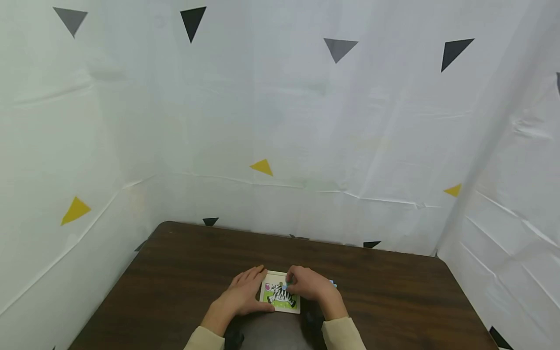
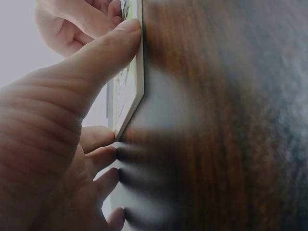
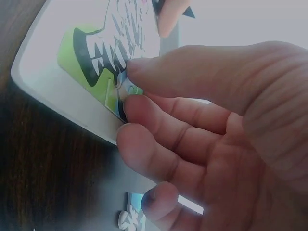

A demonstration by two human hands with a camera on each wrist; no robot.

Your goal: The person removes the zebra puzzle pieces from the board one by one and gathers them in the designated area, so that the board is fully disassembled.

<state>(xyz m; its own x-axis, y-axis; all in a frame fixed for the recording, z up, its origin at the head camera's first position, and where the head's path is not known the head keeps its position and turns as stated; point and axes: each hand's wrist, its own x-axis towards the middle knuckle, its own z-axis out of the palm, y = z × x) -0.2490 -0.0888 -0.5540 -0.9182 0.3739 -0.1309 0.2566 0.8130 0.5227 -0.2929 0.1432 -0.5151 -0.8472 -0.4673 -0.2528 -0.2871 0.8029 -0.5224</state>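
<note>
A square zebra puzzle board (image 1: 280, 273) with a pale frame lies on the dark table. My left hand (image 1: 245, 294) spreads along its left side. The thumb (image 2: 108, 48) presses the near edge, and the index fingertip touches the far left corner; the other fingertips rest on the table. My right hand (image 1: 308, 284) is over the board's right part. Its thumb and index finger pinch a small puzzle piece (image 3: 122, 91), with light blue showing, against the zebra picture. The fingers hide much of that piece.
Another small picture piece (image 3: 132, 219) lies on the table, right of the board and partly behind my right hand. White cloth with triangles (image 1: 302, 121) hangs behind the wood-grain table (image 1: 205, 248). A grey rounded shape (image 1: 275, 333) is at the near edge between my arms.
</note>
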